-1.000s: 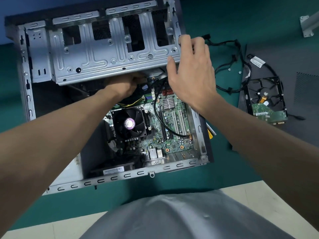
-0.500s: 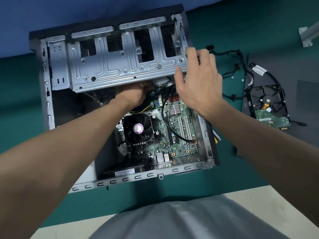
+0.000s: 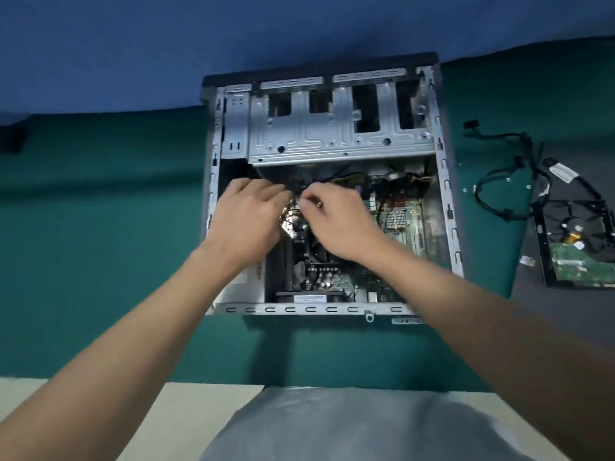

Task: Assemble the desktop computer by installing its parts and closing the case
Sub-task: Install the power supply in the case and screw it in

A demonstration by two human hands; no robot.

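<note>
The open computer case (image 3: 299,309) lies on its side on the green mat, with the metal drive cage (image 3: 332,141) at its far end and the motherboard (image 3: 396,221) on its floor. Both hands meet over the middle of the case, just below the cage. My left hand (image 3: 246,217) holds a black cable (image 3: 294,188) that comes out from under the cage. My right hand (image 3: 336,221) pinches the same cable's end with curled fingers. The hands cover the CPU fan. The view is blurred by motion.
A hard drive (image 3: 579,257) in its black bracket lies to the right on a dark grey panel (image 3: 565,311). Loose black cables (image 3: 499,181) and small screws (image 3: 466,189) lie between it and the case. A blue wall rises behind the case.
My left hand has come out from under the drive cage with the black cable. My right hand left the cage's corner and moved left onto the cable. The camera view shifted, so the case sits further right.
</note>
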